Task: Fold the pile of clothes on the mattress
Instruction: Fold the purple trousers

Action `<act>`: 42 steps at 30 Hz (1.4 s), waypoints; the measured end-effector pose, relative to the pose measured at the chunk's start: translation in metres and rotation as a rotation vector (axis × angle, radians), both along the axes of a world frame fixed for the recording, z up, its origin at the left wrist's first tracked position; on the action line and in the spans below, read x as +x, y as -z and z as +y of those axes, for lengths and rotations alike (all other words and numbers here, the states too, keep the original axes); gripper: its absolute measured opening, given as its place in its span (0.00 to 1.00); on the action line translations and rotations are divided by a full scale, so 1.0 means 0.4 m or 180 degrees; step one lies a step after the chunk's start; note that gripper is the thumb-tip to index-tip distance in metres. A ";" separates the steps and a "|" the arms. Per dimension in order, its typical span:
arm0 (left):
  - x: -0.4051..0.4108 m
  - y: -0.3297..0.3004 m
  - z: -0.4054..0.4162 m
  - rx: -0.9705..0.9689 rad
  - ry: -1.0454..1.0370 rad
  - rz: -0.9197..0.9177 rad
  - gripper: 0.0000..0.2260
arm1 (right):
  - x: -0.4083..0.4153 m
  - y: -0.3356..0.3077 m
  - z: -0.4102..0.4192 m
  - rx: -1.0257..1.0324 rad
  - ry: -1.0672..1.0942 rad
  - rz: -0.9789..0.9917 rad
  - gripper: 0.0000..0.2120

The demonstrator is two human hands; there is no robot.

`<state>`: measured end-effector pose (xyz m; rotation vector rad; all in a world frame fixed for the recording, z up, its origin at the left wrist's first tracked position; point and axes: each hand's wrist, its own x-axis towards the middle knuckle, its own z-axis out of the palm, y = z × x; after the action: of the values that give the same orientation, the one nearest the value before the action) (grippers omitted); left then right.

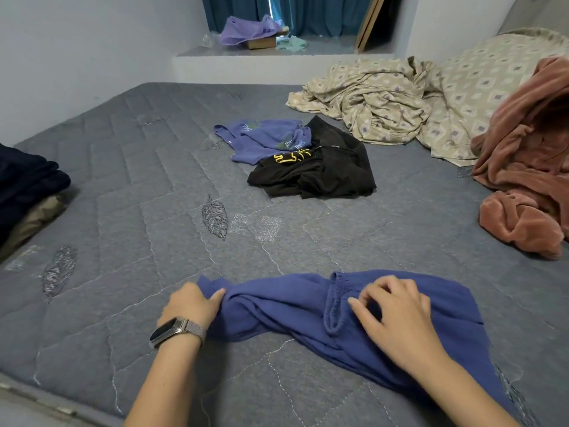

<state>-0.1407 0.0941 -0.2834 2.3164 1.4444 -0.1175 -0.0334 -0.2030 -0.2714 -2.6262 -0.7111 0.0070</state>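
Our left hand (192,302) and right hand (392,312) both pinch blue shorts (277,312) between them, to spread it flat for folding

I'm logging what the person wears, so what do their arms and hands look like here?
Both forearms are bare, with no sleeves in view. The left wrist carries a smartwatch with a dark rectangular face and a silver mesh band. The right hand shows no rings, glove or watch.

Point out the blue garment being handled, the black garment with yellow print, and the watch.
blue garment (277,306): head view, on its bunched middle between the hands.
black garment (332,171): head view, on its dark centre.
watch (167,332): head view, on its face, left wrist.
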 end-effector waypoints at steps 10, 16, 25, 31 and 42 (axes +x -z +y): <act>-0.008 -0.038 0.059 -0.0239 -0.0355 -0.3429 0.05 | 0.094 0.031 0.379 0.0320 -0.1146 0.1332 0.11; 0.010 0.026 0.060 -0.2356 -0.1236 -0.2645 0.08 | 0.103 0.071 0.421 0.0197 -0.1243 0.1519 0.07; -0.014 0.044 0.110 -0.1381 -0.0905 -0.2468 0.15 | 0.176 0.046 0.507 -0.0384 -0.1150 0.1448 0.14; 0.034 -0.006 0.088 -0.2719 -0.1333 -0.4456 0.06 | 0.226 0.008 0.560 0.0500 -0.0601 0.0959 0.25; 0.060 0.028 -0.032 -0.2949 -0.0695 -0.1980 0.12 | 0.250 0.062 0.433 -0.0207 -0.0719 0.1718 0.19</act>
<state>-0.1167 0.0812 -0.2946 1.2720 0.9912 0.0067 0.0667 -0.0300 -0.2962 -2.4143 -0.8060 0.7811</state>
